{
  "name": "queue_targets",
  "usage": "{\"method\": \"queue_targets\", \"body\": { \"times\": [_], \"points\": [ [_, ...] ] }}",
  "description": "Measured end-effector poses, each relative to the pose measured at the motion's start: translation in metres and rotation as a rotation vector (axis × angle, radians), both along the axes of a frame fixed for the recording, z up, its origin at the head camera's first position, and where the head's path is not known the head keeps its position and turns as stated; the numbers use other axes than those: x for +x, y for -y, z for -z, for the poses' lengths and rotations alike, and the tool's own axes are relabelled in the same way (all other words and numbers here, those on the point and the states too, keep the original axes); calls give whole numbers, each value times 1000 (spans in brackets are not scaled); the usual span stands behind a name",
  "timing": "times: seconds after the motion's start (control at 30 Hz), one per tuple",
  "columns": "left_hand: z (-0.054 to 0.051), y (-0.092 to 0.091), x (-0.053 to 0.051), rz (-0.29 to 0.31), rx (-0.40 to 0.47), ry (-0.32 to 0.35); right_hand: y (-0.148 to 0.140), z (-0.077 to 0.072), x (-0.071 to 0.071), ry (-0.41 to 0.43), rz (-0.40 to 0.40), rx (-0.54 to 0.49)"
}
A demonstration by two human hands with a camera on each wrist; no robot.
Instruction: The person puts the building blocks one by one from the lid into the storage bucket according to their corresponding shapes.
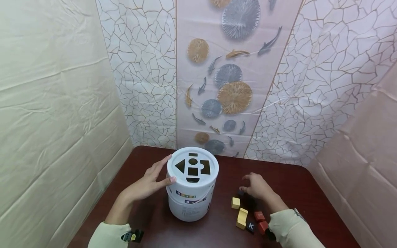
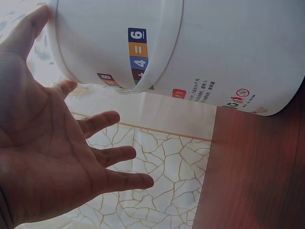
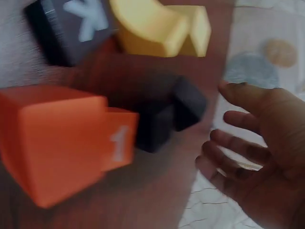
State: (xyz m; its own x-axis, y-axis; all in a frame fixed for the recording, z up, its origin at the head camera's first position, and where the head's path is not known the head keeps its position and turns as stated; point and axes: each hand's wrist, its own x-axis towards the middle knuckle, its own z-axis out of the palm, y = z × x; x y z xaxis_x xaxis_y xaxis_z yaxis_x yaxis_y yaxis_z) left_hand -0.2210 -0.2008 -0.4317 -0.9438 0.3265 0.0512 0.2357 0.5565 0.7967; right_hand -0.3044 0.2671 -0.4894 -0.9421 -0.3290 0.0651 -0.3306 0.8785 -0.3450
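Observation:
A white bucket (image 1: 190, 208) stands upright on the table, its lid (image 1: 180, 157) cut with several shaped holes. My left hand (image 1: 145, 184) touches the lid's rim with thumb and a fingertip, the other fingers spread, as the left wrist view shows. To the right of the bucket, my right hand (image 1: 260, 187) hovers with loosely bent fingers and nothing visible in its grasp. Close to its fingertips are dark blocks (image 3: 190, 104). Nearer me lie a small yellow block (image 1: 235, 203), a curved yellow block (image 1: 242, 218), a black block marked K (image 1: 250, 227) and red blocks (image 1: 263, 227).
The dark red-brown table (image 1: 291, 179) is bordered by patterned cloth (image 1: 149, 86) at the back and pale cloth walls (image 1: 62, 103) at the sides. A thin handle (image 2: 164, 52) hangs against the bucket's side. The right forearm's sleeve (image 1: 291, 227) is beside the red blocks.

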Motion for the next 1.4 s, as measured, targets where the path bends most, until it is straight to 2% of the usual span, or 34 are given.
{"method": "queue_targets", "body": {
  "times": [0.1,0.17,0.33,0.6,0.9,1.17,1.4],
  "points": [
    [1,0,1,-2,0,5,-2,11,3,61,8,13],
    [1,0,1,-3,-6,4,-2,15,5,66,-18,9],
    [1,-1,2,-4,1,13,-1,21,11,6,-76,21],
    [3,-2,4,2,14,13,-2,32,12,-21,-55,14],
    [2,-4,3,7,13,-1,-5,31,13,-19,-101,11],
    [1,-3,2,-5,13,12,-7,31,14,-76,-62,-52],
    [3,-1,0,-6,14,13,-3,14,13,-130,-57,-149]
  ]
}}
